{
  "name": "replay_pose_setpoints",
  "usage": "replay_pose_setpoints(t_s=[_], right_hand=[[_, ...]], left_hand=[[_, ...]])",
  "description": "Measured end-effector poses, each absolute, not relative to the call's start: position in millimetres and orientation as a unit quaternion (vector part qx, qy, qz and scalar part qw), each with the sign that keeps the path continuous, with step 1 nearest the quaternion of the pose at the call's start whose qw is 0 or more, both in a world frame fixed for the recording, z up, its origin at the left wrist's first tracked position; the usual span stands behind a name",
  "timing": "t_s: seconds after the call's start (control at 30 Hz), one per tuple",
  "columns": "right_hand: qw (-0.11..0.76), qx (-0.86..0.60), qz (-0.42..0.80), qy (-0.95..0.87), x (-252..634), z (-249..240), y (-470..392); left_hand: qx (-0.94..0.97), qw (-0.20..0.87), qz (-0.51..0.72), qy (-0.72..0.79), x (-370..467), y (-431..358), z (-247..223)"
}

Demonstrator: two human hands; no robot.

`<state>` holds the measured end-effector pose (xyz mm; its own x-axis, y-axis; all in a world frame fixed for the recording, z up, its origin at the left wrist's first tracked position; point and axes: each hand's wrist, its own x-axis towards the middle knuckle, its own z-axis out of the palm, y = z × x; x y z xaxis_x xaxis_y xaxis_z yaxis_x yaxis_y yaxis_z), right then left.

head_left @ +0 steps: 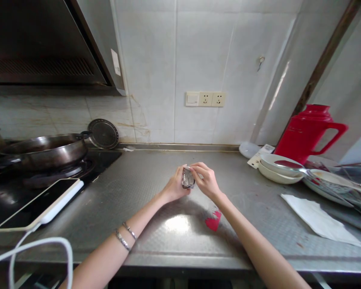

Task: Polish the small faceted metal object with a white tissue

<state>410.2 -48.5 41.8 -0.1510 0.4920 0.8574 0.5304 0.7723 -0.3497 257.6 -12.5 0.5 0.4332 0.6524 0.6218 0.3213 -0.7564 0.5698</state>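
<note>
My left hand [177, 185] is wrapped round a small silvery thing [187, 179], whose crinkled, foil-like top faces me; its exact kind is unclear. On its right edge, the bent fingers of my right hand [206, 179] pinch the rim. Both hands are above the steel counter [144, 200], near its middle. Below my right wrist, a torn-looking red scrap [213, 221] lies on the counter.
Left are a phone [39, 204] with a white cable [45, 241] and a steel pan [48, 150] on the stove. Right stand a red thermos jug [308, 130], stacked bowls [281, 176] and plates [327, 192]. A white paper napkin [319, 218] lies in front.
</note>
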Motion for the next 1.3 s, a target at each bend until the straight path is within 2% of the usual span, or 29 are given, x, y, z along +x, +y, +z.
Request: replay_pose_setpoints(t_s=[0.27, 0.43, 0.63, 0.77, 0.97, 1.17, 1.3], right_hand=[[0.524, -0.299, -0.055, -0.795, 403.8, 45.5, -56.7], [0.511, -0.273, -0.043, -0.814, 398.8, 47.0, -61.8], [0.595, -0.332, 0.061, -0.730, 405.4, 50.6, -60.6], [0.650, -0.411, 0.033, -0.638, 411.1, 51.4, -54.1], [0.563, -0.365, -0.011, -0.741, 407.4, 43.3, -51.5], [0.531, -0.317, -0.069, -0.783, 406.7, 41.6, -54.4], [0.519, -0.306, -0.084, -0.794, 406.9, 41.9, -55.1]], left_hand=[[0.811, 0.174, 0.463, 0.311, 257.7, -3.6, -6.8], [0.791, 0.208, 0.471, 0.329, 255.4, -1.6, -5.4], [0.795, 0.201, 0.479, 0.315, 256.3, -7.8, 1.5], [0.813, 0.195, 0.463, 0.294, 256.6, -14.7, 4.8], [0.814, 0.199, 0.460, 0.292, 258.3, -14.1, 1.0], [0.813, 0.183, 0.472, 0.287, 259.4, -10.8, -0.4], [0.795, 0.212, 0.485, 0.298, 260.0, -12.2, -0.4]])
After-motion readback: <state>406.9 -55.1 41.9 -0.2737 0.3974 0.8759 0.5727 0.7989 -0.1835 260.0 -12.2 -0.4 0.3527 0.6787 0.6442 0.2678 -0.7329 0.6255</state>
